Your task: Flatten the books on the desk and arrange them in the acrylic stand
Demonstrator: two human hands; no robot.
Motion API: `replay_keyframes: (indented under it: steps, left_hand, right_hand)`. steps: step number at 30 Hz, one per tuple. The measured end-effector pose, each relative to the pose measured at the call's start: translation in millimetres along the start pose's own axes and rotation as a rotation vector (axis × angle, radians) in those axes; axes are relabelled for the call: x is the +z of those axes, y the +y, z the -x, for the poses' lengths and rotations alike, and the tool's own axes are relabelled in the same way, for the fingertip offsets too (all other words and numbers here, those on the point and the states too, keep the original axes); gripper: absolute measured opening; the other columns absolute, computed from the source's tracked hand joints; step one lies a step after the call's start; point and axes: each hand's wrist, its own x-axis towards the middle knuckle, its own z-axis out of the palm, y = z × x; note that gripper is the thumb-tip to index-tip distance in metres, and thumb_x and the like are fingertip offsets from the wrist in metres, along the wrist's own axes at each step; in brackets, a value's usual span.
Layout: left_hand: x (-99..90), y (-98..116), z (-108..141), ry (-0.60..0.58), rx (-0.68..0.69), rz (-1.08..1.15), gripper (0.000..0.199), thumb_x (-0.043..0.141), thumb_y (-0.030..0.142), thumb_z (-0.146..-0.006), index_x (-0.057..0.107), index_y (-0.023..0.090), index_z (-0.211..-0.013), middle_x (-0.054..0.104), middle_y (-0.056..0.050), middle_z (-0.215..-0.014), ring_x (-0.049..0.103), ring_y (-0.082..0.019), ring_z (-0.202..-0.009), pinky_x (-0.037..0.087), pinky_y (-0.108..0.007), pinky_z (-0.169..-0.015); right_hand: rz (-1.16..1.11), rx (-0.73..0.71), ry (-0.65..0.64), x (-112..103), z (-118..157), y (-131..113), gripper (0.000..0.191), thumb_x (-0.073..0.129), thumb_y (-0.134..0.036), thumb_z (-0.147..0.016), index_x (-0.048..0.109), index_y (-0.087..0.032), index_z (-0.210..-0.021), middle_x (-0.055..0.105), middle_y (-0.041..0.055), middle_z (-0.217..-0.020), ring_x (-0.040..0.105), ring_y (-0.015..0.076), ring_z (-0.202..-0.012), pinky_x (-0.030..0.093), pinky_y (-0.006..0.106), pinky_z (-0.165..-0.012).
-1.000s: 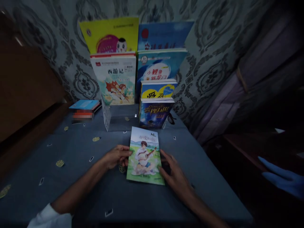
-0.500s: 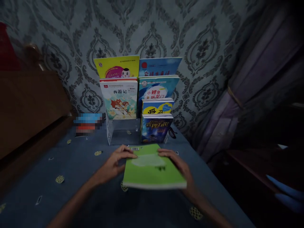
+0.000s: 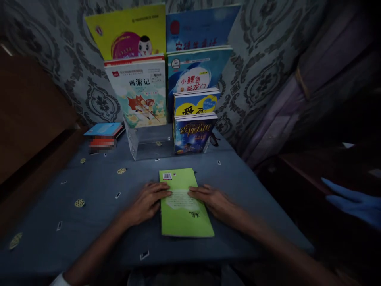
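Note:
A green book (image 3: 184,222) lies on the dark blue tablecloth in front of me. Its back cover faces up, with a barcode at the far left corner and a pale text patch across the middle. From the left edge, my left hand (image 3: 150,200) grips it, fingers laid over the cover. My right hand (image 3: 212,198) grips the opposite edge, fingertips on the cover and the thumb out of sight. Beyond the book stands a clear acrylic book rack (image 3: 145,143), holding a white picture-cover book (image 3: 143,97) on the left and a dark blue book (image 3: 193,135) at the lower right.
More books fill the rack, including a yellow book (image 3: 127,29) and a teal book (image 3: 199,71). A small book stack (image 3: 104,133), partly blurred, rests at the table's left rear. Dark glasses (image 3: 213,140) lie beside the rack. A purple curtain (image 3: 276,107) hangs right of the table (image 3: 98,226).
The green book has come down from a tilted, raised position to lie flat on the table, both hands still on it. My view has tipped down and moved closer to the rack.

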Motion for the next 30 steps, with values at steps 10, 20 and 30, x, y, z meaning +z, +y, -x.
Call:
replay_keyframes:
  steps: [10, 20, 30]
  left_hand:
    - [-3.1, 11.7, -5.2, -0.019, 0.005, -0.01, 0.064, 0.049, -0.001, -0.079, 0.062, 0.027, -0.136, 0.062, -0.008, -0.14, 0.054, -0.025, -0.133, 0.036, -0.046, -0.115]
    - [3.3, 0.9, -0.9, 0.025, 0.002, 0.04, 0.055, 0.053, 0.004, -0.084, 0.064, 0.028, -0.132, 0.064, -0.01, -0.138, 0.054, -0.026, -0.134, 0.035, -0.05, -0.114]
    - [11.6, -1.2, 4.5, 0.087, 0.048, -0.044, 0.054, 0.051, 0.002, -0.085, 0.061, 0.025, -0.133, 0.064, -0.011, -0.137, 0.055, -0.025, -0.134, 0.036, -0.051, -0.113]
  right_hand:
    - [0.006, -0.214, 0.037, 29.4, -54.3, -42.0, 0.048, 0.042, -0.013, -0.095, 0.055, -0.018, -0.142, 0.06, 0.0112, -0.144, 0.056, 0.0237, -0.133, 0.049, 0.041, -0.11]
    - [0.194, 0.118, 0.117, 27.9, -52.1, 31.1, 0.05, 0.036, -0.029, -0.103, 0.047, -0.013, -0.149, 0.046, 0.0164, -0.155, 0.038, 0.0269, -0.147, 0.034, 0.051, -0.12]
    - [0.21, -0.064, 0.08, 39.4, 19.9, -17.7, 0.061, 0.048, -0.025, -0.1, 0.03, -0.028, -0.158, 0.044, 0.0087, -0.156, 0.036, 0.0272, -0.147, 0.033, 0.058, -0.119]
